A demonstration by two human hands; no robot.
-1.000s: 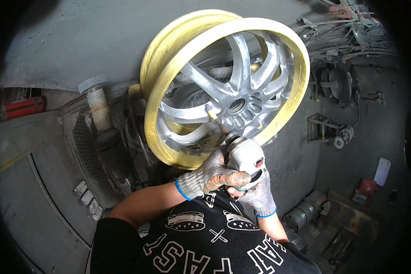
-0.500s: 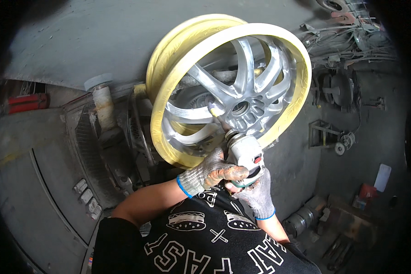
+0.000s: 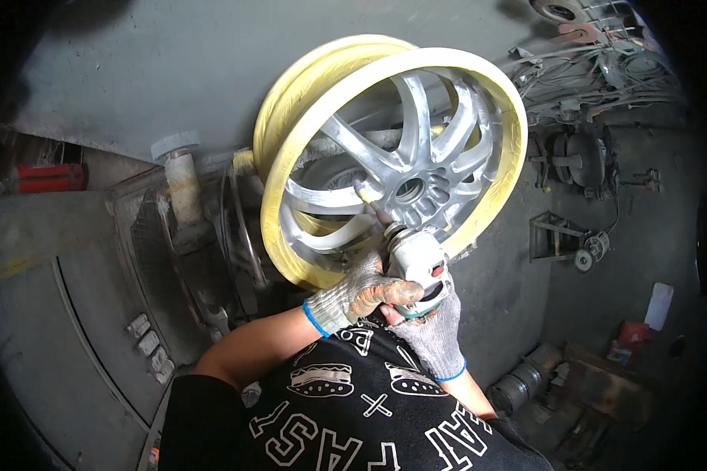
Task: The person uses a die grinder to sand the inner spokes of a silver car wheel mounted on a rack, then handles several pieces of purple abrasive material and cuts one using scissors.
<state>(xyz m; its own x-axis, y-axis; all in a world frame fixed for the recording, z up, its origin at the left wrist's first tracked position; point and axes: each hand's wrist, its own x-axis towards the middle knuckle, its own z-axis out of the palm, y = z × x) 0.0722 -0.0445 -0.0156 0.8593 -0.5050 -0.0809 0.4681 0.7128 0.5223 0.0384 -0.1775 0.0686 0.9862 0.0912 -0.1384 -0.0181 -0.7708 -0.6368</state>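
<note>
The tool (image 3: pixel 416 263) lay on a slant in front of the person's chest, its long axis running from lower right to upper left. Its narrow end pointed up and away from the body, and the tip (image 3: pixel 360 187) was at the inner end of a spoke (image 3: pixel 330 197), just left of the hub (image 3: pixel 409 189); whether it touched the metal I could not tell. The wheel (image 3: pixel 410 157) stood beyond the tool, leaning, its face turned toward the person and somewhat to the right. The outline of its front rim (image 3: pixel 511 161) stretched longest from lower left to upper right, and its barrel (image 3: pixel 273 133) reached back to the upper left.

The left hand (image 3: pixel 363 294) was closed around the tool's near side, thumb laid along the body. The right hand (image 3: pixel 434 336) was wrapped about the rear end, most of its fingers hidden.

Counted: one tool, one wheel, two hands, each in a grey glove with a blue cuff. At least five spokes showed; the tool covered part of the wheel. Around stood one red object (image 3: pixel 51 178) at far left, one white sheet (image 3: pixel 658 306) and one metal stand (image 3: pixel 555 237) at right.
</note>
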